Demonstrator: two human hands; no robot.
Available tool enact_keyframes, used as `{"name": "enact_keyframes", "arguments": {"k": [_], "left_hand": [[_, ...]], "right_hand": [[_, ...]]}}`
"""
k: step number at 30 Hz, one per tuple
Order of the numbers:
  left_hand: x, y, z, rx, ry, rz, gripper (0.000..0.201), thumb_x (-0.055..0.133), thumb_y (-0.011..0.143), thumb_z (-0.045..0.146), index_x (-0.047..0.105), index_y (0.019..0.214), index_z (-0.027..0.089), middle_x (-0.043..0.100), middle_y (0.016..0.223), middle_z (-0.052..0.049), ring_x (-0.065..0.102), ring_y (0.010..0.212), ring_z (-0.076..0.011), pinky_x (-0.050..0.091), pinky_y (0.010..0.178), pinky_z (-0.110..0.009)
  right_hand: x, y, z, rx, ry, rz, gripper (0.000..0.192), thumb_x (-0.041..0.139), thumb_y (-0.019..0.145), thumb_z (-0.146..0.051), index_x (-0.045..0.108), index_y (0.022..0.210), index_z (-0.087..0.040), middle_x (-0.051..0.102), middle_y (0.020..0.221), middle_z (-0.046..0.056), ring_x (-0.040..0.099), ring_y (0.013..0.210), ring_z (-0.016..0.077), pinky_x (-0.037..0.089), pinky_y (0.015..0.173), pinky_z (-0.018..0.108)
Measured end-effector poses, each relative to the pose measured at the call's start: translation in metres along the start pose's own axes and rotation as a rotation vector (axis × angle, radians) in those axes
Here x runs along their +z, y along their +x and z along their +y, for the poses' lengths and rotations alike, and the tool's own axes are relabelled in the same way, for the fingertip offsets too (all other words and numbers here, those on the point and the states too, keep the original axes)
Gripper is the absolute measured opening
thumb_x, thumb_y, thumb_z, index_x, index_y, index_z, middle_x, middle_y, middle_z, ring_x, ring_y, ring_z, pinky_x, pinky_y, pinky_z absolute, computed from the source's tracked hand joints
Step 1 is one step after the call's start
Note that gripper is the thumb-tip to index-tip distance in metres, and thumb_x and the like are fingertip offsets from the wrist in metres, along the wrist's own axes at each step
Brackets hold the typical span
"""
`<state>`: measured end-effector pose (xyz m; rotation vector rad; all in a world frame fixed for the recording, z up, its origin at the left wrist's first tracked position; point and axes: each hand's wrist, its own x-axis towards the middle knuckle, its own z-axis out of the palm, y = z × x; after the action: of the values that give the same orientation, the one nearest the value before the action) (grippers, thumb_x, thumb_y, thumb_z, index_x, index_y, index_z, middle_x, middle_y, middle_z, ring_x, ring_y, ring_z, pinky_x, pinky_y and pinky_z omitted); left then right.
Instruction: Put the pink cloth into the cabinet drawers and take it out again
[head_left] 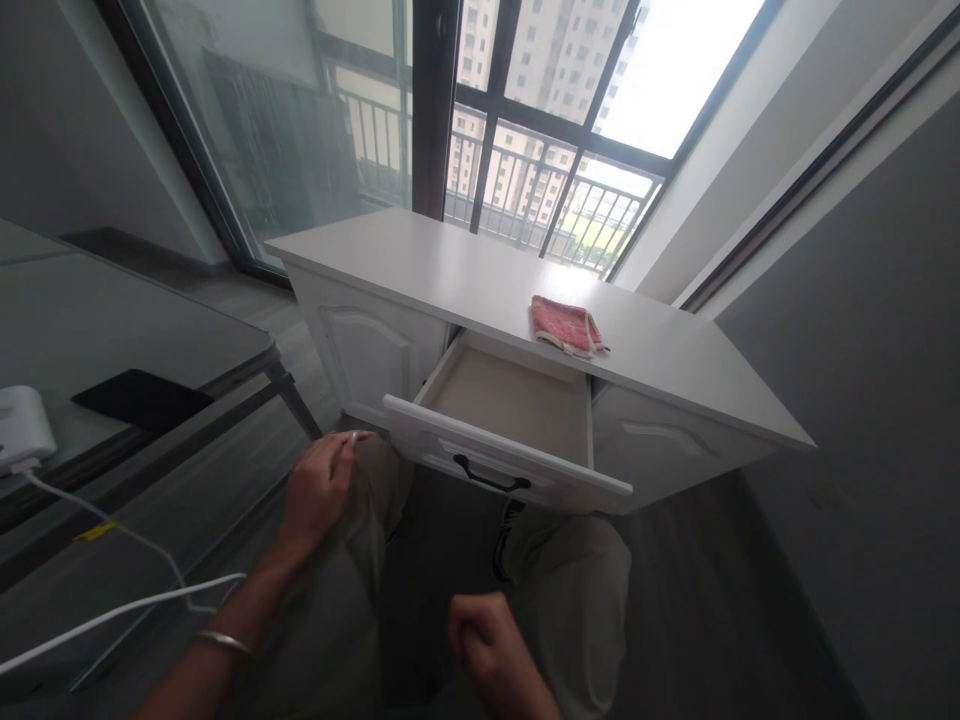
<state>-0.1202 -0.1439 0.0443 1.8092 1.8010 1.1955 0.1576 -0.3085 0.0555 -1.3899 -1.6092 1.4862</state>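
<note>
White cabinet (525,290), open drawer (510,420) beyond left hand (319,490)

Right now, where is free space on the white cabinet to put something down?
The cabinet top is bare left of the red cloth, and again right of it. The open drawer shows nothing inside. The left hand and right hand stay below.

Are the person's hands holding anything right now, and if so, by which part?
Nothing is held. The left hand rests on the knee and the right hand is curled empty, both clear of the open drawer.
</note>
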Motion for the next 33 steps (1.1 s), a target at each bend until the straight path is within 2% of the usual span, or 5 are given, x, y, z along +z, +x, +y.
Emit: {"name": "enact_keyframes", "arguments": {"k": [6, 10, 15, 27, 33], "left_hand": [[0.027, -0.004, -0.03, 0.005, 0.372, -0.093, 0.057, 0.038, 0.109, 0.049, 0.071, 0.146, 0.018, 0.069, 0.161, -0.018, 0.064, 0.149, -0.0406, 0.055, 0.123, -0.062], [0.029, -0.006, -0.028, 0.043, 0.434, -0.096, 0.054, 0.041, 0.11, 0.044, 0.07, 0.148, 0.02, 0.07, 0.16, -0.015, 0.065, 0.147, -0.0393, 0.057, 0.12, -0.059], [0.03, -0.005, -0.027, 0.051, 0.457, -0.081, 0.052, 0.043, 0.11, 0.042, 0.072, 0.147, 0.021, 0.072, 0.158, -0.015, 0.067, 0.143, -0.04, 0.06, 0.114, -0.06], [0.028, -0.005, -0.028, 0.012, 0.449, -0.071, 0.048, 0.044, 0.112, 0.041, 0.072, 0.147, 0.023, 0.071, 0.16, -0.014, 0.067, 0.145, -0.037, 0.059, 0.116, -0.055], [0.029, -0.005, -0.024, 0.017, 0.43, -0.084, 0.048, 0.046, 0.11, 0.041, 0.072, 0.146, 0.023, 0.071, 0.16, -0.013, 0.066, 0.144, -0.0384, 0.059, 0.116, -0.057]], "right_hand": [[-0.128, 0.019, -0.112, -0.418, -0.212, 0.372, 0.018, 0.049, 0.084, -0.023, 0.058, 0.07, -0.027, 0.058, 0.065, 0.0, 0.054, 0.062, 0.0186, 0.044, 0.064, 0.031], [-0.228, 0.093, -0.174, -0.552, -0.55, 0.684, 0.033, 0.048, 0.099, -0.031, 0.078, 0.111, -0.025, 0.08, 0.114, 0.011, 0.073, 0.111, 0.0292, 0.059, 0.103, 0.045], [-0.312, 0.216, -0.192, -0.267, -0.886, 0.662, 0.068, 0.042, 0.114, -0.048, 0.049, 0.173, -0.015, 0.039, 0.184, 0.022, 0.034, 0.172, 0.0353, 0.032, 0.139, 0.057], [-0.344, 0.259, -0.158, 0.116, -1.04, 0.188, 0.114, 0.06, 0.103, -0.081, 0.014, 0.188, -0.021, -0.001, 0.195, 0.017, -0.003, 0.18, 0.0406, 0.007, 0.144, 0.066], [-0.331, 0.226, -0.133, -0.064, -1.148, 0.132, 0.124, 0.086, 0.084, -0.034, 0.018, 0.188, -0.024, 0.004, 0.195, 0.015, 0.004, 0.18, 0.0391, 0.012, 0.145, 0.063]]}}
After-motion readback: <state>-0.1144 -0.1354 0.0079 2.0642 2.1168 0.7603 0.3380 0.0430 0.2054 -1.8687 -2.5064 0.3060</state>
